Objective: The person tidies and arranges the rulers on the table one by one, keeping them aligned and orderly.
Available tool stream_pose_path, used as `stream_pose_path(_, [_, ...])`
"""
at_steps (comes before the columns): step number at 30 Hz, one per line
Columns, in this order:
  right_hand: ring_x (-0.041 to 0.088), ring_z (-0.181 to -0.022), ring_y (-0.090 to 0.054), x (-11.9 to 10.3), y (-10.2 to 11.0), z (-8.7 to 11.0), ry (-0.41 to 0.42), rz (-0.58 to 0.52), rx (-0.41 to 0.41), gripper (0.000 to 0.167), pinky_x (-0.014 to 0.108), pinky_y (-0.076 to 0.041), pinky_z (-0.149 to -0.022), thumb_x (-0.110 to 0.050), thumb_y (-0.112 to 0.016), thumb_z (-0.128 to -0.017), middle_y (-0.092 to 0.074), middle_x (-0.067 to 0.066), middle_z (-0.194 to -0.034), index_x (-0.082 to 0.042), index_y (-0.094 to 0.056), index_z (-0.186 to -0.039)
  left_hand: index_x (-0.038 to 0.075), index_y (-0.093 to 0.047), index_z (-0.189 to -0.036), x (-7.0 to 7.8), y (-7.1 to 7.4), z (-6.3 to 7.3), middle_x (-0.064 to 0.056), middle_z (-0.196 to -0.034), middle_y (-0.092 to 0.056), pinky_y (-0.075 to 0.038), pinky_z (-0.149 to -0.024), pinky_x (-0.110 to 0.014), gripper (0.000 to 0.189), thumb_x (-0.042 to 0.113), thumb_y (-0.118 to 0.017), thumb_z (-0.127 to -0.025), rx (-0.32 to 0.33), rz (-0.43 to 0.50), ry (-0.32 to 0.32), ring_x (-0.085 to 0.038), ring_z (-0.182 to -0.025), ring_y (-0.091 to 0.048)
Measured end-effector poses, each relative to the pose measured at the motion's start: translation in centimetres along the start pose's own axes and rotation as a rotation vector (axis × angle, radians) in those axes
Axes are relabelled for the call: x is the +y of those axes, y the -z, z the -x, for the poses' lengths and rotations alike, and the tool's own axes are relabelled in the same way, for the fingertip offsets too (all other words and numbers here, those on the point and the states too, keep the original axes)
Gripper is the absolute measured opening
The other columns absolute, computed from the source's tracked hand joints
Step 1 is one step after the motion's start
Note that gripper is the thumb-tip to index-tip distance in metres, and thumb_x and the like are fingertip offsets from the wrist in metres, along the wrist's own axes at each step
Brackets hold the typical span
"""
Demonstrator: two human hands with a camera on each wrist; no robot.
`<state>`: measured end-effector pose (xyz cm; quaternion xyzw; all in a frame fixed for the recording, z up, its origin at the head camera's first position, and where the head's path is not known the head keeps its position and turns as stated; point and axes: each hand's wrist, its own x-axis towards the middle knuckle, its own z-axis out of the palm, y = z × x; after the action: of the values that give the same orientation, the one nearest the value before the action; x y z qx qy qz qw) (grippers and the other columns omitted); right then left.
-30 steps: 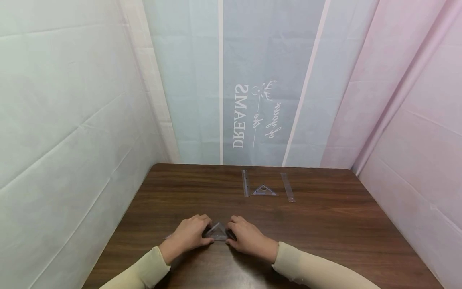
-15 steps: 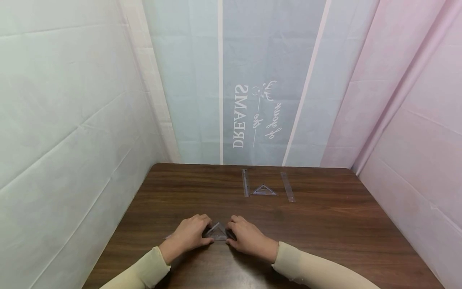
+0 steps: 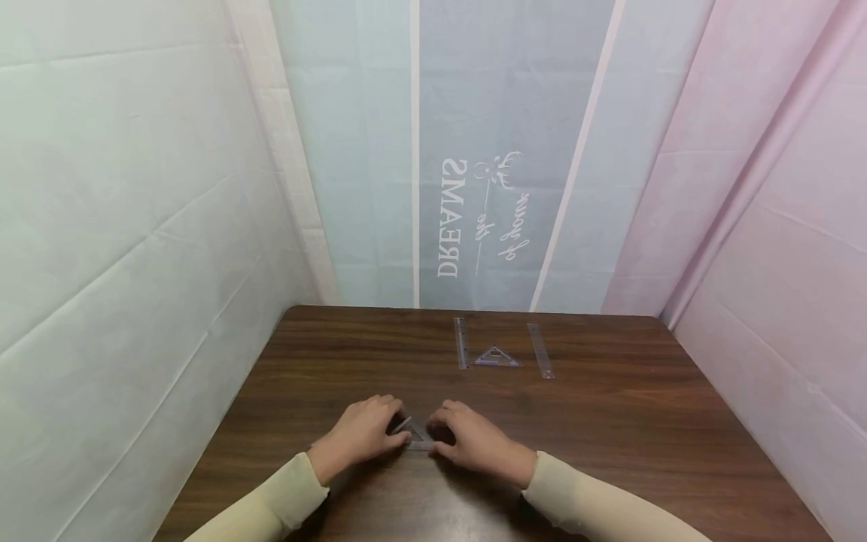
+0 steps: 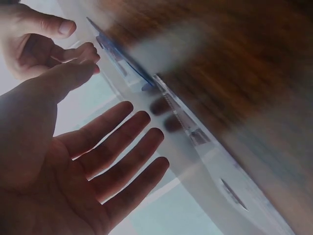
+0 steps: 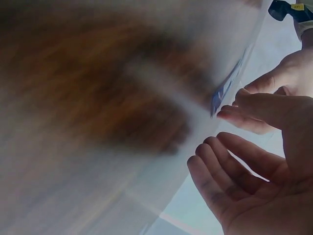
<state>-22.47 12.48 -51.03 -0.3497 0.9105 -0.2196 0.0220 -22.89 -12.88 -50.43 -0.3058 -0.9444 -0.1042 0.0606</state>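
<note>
A clear plastic set square (image 3: 417,434) lies on the brown wooden table (image 3: 609,436) between my two hands in the head view. My left hand (image 3: 366,427) is at its left side, the fingers loosely bent. At the other side my right hand (image 3: 479,444) curves loosely, thumb near the square's right corner. In the left wrist view my left fingers (image 4: 117,152) are spread and hold nothing. A clear ruler (image 4: 183,120) lies by them, in line with the set square (image 4: 122,56). Relaxed right fingers (image 5: 230,171) hold nothing in the right wrist view.
Farther back on the table lie a clear ruler (image 3: 461,343), a second set square (image 3: 496,357) and another clear ruler (image 3: 540,351). A printed cloth (image 3: 379,188) hangs behind the table's far edge. Pale cloth walls (image 3: 135,226) stand at both sides.
Both hands have shifted slightly right, and the right hand's fingers have come away from the set square. The rulers and set square at the back have not moved.
</note>
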Motion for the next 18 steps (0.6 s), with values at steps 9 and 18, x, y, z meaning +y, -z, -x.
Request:
stream_pose_path(9, [0.019, -0.11, -0.068, 1.7, 1.3, 0.7, -0.033, -0.017, 0.048, 0.033, 0.041, -0.058, -0.095, -0.023, -0.084, -0.096, -0.07, 0.001, -0.113, -0.006, -0.074, -0.124, 0.01, -0.072, -0.107, 0.9, 0.4, -2.2, -0.001, -0.097, -0.069, -0.057, -0.071, -0.034, 0.032, 0.038, -0.083, -0.096, -0.028, 0.068, -0.012, -0.014, -0.085, -0.065])
stream_pose_path(18, [0.022, -0.104, -0.069, 5.0, 2.4, 1.5, -0.089, -0.07, 0.115, 0.033, 0.043, -0.059, -0.088, -0.02, -0.084, -0.096, -0.071, 0.004, -0.114, -0.004, -0.073, -0.123, 0.005, -0.073, -0.127, 2.0, 0.2, -6.0, -0.007, -0.119, -0.073, -0.059, -0.091, -0.039, 0.043, 0.039, -0.079, -0.1, -0.082, 0.169, -0.001, -0.021, -0.108, -0.071])
